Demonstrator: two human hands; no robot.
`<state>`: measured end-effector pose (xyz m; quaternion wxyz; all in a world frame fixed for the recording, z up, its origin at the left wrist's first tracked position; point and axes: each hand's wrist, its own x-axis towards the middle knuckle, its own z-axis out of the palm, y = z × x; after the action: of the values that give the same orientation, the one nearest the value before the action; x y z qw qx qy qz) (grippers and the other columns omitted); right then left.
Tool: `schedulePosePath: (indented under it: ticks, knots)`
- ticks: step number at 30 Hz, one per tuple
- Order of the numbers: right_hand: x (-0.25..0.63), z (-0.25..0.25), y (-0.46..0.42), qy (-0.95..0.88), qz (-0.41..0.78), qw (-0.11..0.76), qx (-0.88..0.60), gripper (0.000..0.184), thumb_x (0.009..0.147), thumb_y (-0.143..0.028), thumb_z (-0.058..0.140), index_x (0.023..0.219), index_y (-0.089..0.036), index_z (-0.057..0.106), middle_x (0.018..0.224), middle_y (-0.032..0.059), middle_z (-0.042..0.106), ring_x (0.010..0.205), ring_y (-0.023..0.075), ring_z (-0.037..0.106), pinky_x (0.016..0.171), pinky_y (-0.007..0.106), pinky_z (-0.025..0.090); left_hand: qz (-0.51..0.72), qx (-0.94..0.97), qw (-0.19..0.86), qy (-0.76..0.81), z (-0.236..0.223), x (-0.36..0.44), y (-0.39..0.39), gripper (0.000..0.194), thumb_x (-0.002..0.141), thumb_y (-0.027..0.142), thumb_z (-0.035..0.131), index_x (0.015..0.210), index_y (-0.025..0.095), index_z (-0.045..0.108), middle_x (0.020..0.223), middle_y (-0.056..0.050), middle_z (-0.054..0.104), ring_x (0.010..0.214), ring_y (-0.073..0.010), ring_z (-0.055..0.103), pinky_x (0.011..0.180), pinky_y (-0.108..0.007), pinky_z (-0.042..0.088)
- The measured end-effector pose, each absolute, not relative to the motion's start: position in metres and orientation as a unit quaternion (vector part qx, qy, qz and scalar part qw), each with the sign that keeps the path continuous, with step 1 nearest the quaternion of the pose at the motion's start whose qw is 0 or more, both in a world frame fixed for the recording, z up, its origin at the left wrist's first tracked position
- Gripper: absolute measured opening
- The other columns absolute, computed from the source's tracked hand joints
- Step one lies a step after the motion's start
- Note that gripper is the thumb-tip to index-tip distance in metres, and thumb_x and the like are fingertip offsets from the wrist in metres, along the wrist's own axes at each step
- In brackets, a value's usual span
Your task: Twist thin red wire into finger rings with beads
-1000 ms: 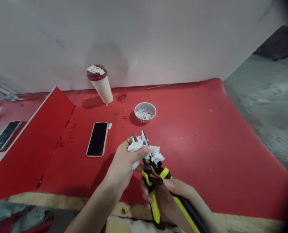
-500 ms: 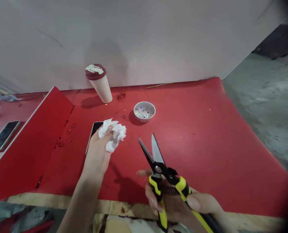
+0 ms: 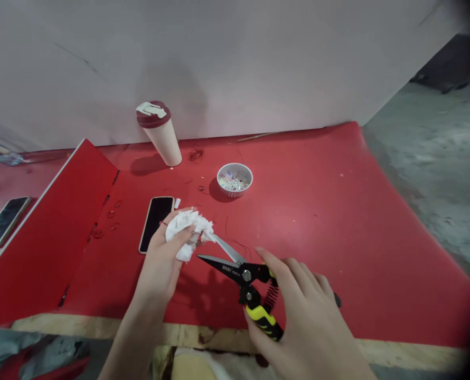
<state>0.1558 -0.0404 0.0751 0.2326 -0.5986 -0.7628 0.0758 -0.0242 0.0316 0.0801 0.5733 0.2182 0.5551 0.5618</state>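
Observation:
My left hand (image 3: pixel 167 253) is closed on a crumpled white tissue (image 3: pixel 189 232), its torn edge turned to the right. In my right hand (image 3: pixel 304 311) are garden shears (image 3: pixel 245 274) with black and yellow handles, a spring between them and parted blades. The upper blade tip is at the right edge of the tissue; whether it touches cannot be told. The lower blade points left, below the tissue. A black-screened phone (image 3: pixel 156 224) lies just behind my left hand, with a small white scrap (image 3: pixel 177 203) beside it.
A cream cup with a dark red lid (image 3: pixel 163 137) stands near the wall. Right of it sits a small perforated bowl (image 3: pixel 235 182) holding beads. Red thread (image 3: pixel 196 154) lies behind. At left are an upright red panel (image 3: pixel 60 227) and a second phone (image 3: pixel 5 221).
My right hand has turned over, palm down now, and swung the shears leftward to the tissue. My left hand has shifted slightly down and right, uncovering more of the phone. A white scrap now shows beside it.

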Motion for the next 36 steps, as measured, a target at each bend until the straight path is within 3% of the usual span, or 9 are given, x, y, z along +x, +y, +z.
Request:
schedulePosePath:
  ticks: [10,16,19,25,28,31,36]
  knots:
    - [0.157,0.078,-0.04,-0.781,0.028,0.237,-0.578,0.06,0.064,-0.019,0.052,0.123,-0.014,0.047,0.082,0.0075,0.058,0.072,0.0231,0.053,0.067,0.038,0.038,0.454,0.204,0.657,0.566,0.074,-0.023,0.018,0.037,0.056,0.017,0.075,0.091,0.016,0.065,0.073,0.0,0.067,0.061,-0.0111,0.063,0.058,-0.019,0.05]
    - [0.16,0.082,-0.041,-0.786,0.031,0.23,-0.573,0.064,0.064,-0.02,0.053,0.126,-0.013,0.041,0.089,0.0105,0.054,0.079,0.026,0.051,0.073,0.043,0.036,0.484,0.2,0.645,0.557,0.081,-0.02,0.018,0.039,0.056,0.021,0.079,0.091,0.016,0.062,0.072,-0.001,0.067,0.059,-0.0139,0.064,0.056,-0.023,0.052]
    - [0.161,0.085,-0.041,-0.792,0.043,0.223,-0.567,0.066,0.061,-0.019,0.053,0.126,-0.014,0.04,0.093,0.0116,0.054,0.082,0.027,0.05,0.074,0.043,0.036,0.559,0.205,0.575,0.562,0.083,-0.023,0.021,0.031,0.058,0.018,0.078,0.082,0.017,0.059,0.069,0.001,0.065,0.059,-0.0126,0.062,0.053,-0.021,0.051]
    - [0.162,0.084,-0.041,-0.801,0.054,0.215,-0.557,0.071,0.058,-0.02,0.055,0.127,-0.015,0.039,0.095,0.0117,0.054,0.083,0.0274,0.05,0.075,0.043,0.033,0.667,0.37,0.368,0.533,0.101,-0.032,0.008,0.02,0.071,0.012,0.066,0.087,0.024,0.059,0.081,0.002,0.068,0.073,-0.0132,0.065,0.066,-0.022,0.053]
    - [0.163,0.081,-0.041,-0.801,0.052,0.207,-0.559,0.074,0.058,-0.021,0.055,0.13,-0.015,0.037,0.094,0.0112,0.054,0.083,0.0275,0.05,0.076,0.043,0.032,0.59,0.513,0.304,0.545,0.112,-0.03,-0.008,0.02,0.074,0.012,0.064,0.088,0.025,0.058,0.094,0.0,0.067,0.089,-0.0172,0.063,0.075,-0.027,0.054]
    - [0.164,0.079,-0.041,-0.802,0.037,0.202,-0.561,0.073,0.06,-0.022,0.056,0.13,-0.014,0.038,0.093,0.0109,0.054,0.083,0.0276,0.05,0.077,0.042,0.031,0.475,0.692,0.237,0.489,0.116,-0.025,-0.015,0.023,0.077,0.011,0.059,0.095,0.025,0.057,0.091,0.0,0.066,0.085,-0.0164,0.062,0.073,-0.028,0.052]
    - [0.163,0.077,-0.04,-0.803,0.004,0.191,-0.564,0.062,0.068,-0.026,0.056,0.127,-0.017,0.043,0.091,0.0104,0.058,0.08,0.0267,0.052,0.076,0.041,0.029,0.31,0.839,0.068,0.443,0.108,-0.005,-0.016,0.032,0.076,-0.001,0.046,0.096,0.022,0.057,0.086,0.0,0.07,0.08,-0.0151,0.064,0.087,-0.034,0.043]
